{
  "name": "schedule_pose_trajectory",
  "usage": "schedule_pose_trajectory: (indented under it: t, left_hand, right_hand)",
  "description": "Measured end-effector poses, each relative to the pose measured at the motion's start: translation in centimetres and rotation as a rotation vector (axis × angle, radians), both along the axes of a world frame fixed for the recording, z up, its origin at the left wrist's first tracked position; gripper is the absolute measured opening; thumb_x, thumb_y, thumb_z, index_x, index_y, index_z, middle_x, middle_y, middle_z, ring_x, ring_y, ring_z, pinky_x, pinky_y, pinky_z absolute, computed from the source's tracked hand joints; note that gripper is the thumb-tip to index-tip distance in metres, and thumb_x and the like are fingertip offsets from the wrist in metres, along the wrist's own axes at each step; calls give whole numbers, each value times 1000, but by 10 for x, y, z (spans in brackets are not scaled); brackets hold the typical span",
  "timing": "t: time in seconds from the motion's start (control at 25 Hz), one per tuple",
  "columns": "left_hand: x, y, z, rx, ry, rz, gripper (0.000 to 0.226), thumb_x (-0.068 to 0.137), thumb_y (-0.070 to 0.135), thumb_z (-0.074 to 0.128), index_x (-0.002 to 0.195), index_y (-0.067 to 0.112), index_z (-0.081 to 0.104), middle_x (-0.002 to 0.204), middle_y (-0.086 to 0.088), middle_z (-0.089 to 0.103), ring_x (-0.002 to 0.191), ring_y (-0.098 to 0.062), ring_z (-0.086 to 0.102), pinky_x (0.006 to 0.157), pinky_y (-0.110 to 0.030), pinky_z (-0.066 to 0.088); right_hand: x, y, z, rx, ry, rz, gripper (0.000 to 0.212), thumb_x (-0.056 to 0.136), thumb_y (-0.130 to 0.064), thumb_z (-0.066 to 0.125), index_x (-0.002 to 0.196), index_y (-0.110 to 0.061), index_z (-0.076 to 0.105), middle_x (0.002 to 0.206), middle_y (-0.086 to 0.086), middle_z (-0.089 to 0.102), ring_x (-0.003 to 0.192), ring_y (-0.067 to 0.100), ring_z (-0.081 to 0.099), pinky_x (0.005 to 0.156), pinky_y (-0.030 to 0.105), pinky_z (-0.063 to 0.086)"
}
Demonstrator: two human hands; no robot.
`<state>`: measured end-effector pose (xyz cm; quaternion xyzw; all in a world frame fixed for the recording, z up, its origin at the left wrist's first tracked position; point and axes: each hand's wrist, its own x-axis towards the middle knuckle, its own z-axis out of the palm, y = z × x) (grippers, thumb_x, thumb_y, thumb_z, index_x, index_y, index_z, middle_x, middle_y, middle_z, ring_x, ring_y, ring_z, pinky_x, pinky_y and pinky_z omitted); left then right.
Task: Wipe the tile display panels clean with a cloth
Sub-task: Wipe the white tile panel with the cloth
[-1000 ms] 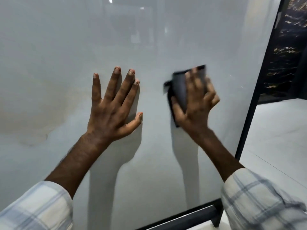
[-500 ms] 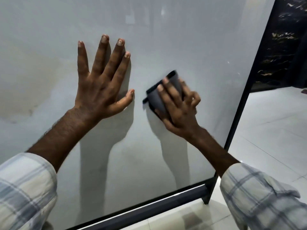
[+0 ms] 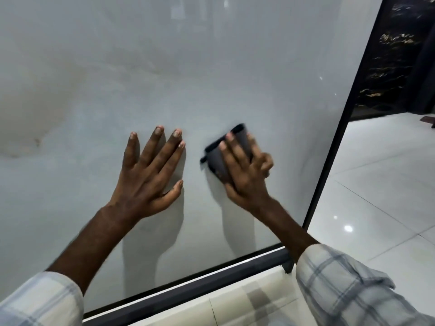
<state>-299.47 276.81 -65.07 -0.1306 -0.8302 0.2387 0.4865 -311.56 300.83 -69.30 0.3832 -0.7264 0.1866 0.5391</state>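
**Two hands on the pale panel**

Two hands are on the panel, a large glossy pale grey tile standing upright in a dark frame. The left hand lies flat against it, fingers straight and spread, thumb out to the side, holding nothing. Just beside it, the right hand presses a dark grey folded cloth to the panel; its first fingers lie straight across the cloth, the outer ones bend at its far side. The cloth sits low on the panel, nearer its right edge than its left. A brownish stain marks the panel near its left edge. Both sleeves are checked. White floor tiles spread to the right of the frame.
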Motion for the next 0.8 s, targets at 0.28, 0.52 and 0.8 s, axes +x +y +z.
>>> schedule_pose_trajectory:
  t: [0.28,0.52,0.8]
  left_hand:
    - [-7,1,-9,1,59,14,83,94,41,57,161,2,30,169,-18,27,157,-44,18,125,-66,2]
    - [-5,1,-9,-9,57,24,82,95,41,56,162,2,29,169,-18,25,157,-44,18,125,-65,2]
    - [-5,1,-7,0,56,32,82,97,41,53,163,2,25,170,-19,22,158,-44,12,124,-66,0]
  right_hand:
    - [-46,63,24,-344,-113,-19,61,90,-34,69,148,-17,58,158,3,48,144,30,45,111,55,37]
    - [-7,-1,-10,-651,-357,-68,71,90,-30,67,156,-15,45,165,6,39,149,37,34,124,48,21]
    - [-21,34,-53,-199,-123,-25,62,90,-33,59,150,-19,54,163,-2,39,152,30,35,108,47,30]
